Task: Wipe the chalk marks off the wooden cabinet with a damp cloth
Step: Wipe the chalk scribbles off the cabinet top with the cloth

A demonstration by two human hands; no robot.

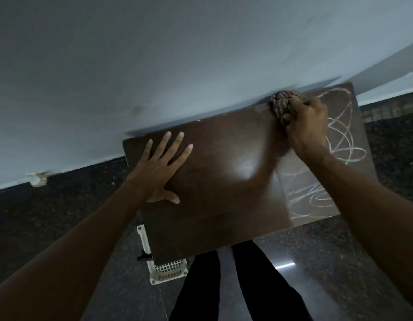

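Right hand grips a bunched striped cloth on the glossy wooden cabinet (looping chalk marks beside it); left hand lies flat, fingers spread.

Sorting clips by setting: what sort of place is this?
Likely an indoor room, perhaps in a home: a dark wooden cabinet stands against a plain pale wall, on a polished dark speckled floor, with a white plastic basket low beside it.

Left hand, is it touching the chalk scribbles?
Apart. The head view shows the left hand flat on bare wood of the cabinet; the chalk marks lie at the other end, beyond the right hand gripping the cloth.
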